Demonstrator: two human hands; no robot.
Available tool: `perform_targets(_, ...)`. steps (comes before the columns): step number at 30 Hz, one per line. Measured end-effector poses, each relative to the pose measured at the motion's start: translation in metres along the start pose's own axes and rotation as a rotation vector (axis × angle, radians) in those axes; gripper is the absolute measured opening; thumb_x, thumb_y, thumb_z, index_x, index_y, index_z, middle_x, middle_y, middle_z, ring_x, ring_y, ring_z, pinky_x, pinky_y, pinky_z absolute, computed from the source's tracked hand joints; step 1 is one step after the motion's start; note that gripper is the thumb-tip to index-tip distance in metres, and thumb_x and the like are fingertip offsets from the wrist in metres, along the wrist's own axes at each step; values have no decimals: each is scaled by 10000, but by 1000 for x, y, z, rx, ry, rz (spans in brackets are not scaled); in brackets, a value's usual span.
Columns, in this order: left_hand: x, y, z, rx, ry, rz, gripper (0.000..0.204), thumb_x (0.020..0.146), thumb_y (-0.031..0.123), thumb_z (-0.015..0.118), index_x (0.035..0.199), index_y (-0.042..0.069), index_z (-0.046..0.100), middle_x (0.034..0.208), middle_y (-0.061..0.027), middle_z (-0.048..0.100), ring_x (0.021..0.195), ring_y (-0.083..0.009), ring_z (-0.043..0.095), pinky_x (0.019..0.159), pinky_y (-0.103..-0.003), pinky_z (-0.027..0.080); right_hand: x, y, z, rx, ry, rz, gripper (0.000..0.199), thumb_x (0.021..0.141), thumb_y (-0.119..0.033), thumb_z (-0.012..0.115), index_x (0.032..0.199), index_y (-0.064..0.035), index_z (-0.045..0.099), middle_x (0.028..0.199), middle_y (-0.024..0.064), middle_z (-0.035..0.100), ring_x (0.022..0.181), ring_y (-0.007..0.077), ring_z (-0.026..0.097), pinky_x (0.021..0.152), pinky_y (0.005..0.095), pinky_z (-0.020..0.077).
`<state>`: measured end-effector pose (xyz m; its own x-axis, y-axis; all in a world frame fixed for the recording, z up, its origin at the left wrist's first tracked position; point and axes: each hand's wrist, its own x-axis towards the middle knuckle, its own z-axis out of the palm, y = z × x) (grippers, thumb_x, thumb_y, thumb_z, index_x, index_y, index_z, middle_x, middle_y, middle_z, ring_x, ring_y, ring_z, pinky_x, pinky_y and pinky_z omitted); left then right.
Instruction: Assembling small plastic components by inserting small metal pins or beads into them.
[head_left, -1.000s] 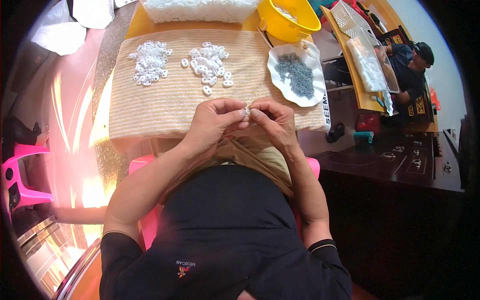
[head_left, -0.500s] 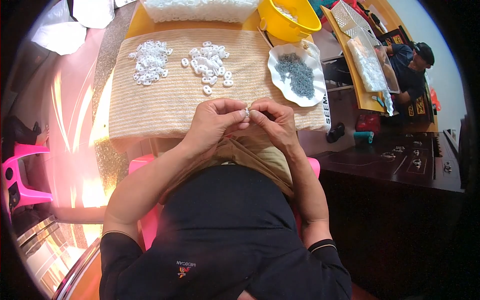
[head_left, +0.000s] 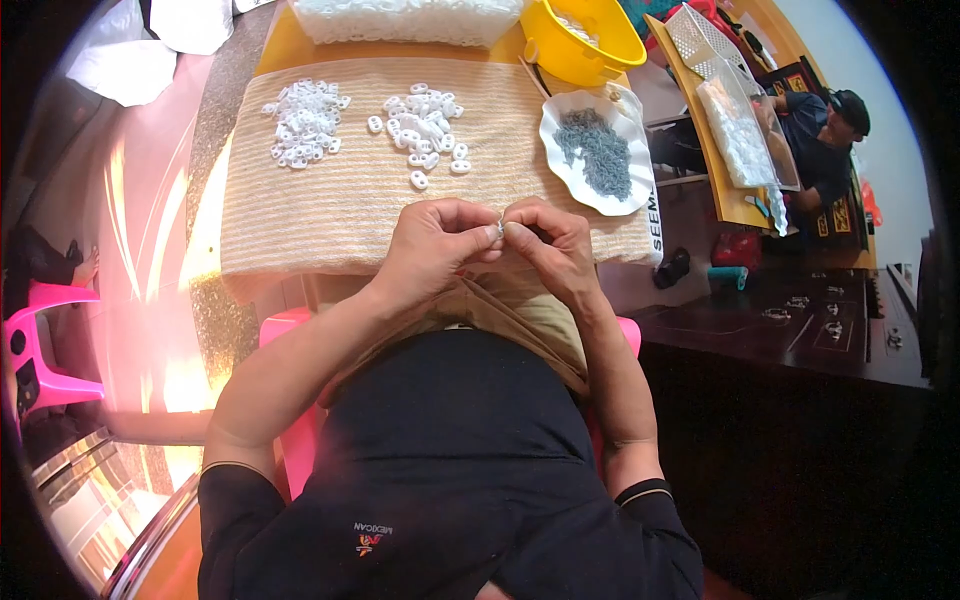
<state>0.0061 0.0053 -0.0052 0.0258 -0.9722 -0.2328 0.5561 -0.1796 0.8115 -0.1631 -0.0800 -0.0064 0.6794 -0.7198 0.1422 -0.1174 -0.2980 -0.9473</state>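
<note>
Piles, left [head_left: 304, 122] and middle [head_left: 424, 128], are sitting slightly further right than in the earlier frame as our view is shifting. At centre, our left hand [head_left: 430, 243] and right hand [head_left: 552, 245] are pinching narrowly on a small piece [head_left: 500, 230], mostly hidden. We are seemingly working it by fingertip; the next move is calling for steadiness. Cloth [head_left: 310, 225] is offering room centre-left, its front edge running beneath our hands; the dish [head_left: 556, 158] is limiting us upper right.

1. We cannot identify the tiny piece [head_left: 500, 230], mostly hidden by the left hand [head_left: 434, 242] and right hand [head_left: 553, 246].
2. The top edge cuts off the clear box [head_left: 410, 22].
3. We find the grey pieces [head_left: 606, 155] too small to tell apart.
</note>
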Motion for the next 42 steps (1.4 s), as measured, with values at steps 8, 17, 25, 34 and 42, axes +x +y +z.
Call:
perform_targets(8,0,-3,-1,35,7,24,140,869,34,633,985,-45,637,848,-70,660,741,-97,620,678,-216,528,0,1,2,-39,8,-11,91,871,-60,640,883,29,655,854,58,640,795,103,571,720,232,456)
perform_targets(17,3,-3,0,-13,0,-8,157,863,33,636,1000,-43,626,876,-83,664,758,-114,634,702,-234,540,-2,7,0,126,30,33,96,859,-48,649,900,38,663,872,46,645,800,95,564,712,230,454)
perform_targets(25,3,-3,-1,-39,-6,-16,158,864,33,635,1006,-34,628,880,-84,663,766,-118,632,718,-238,537,-3,1,-1,340,20,174,134,880,-62,641,972,34,656,861,40,658,766,82,593,685,209,491)
perform_targets(34,3,-4,-2,-48,5,-31,164,864,34,637,1015,-29,628,889,-79,664,772,-116,637,717,-235,542,-2,5,-5,225,-21,141,142,905,-75,606,979,39,650,855,31,652,778,72,579,698,209,483)
perform_targets(42,3,-4,-3,-13,-16,-20,151,866,37,636,999,-35,631,871,-77,665,770,-113,635,709,-233,540,-2,6,-4,171,-29,150,123,916,-85,598,948,25,642,825,7,633,757,55,545,671,201,457)
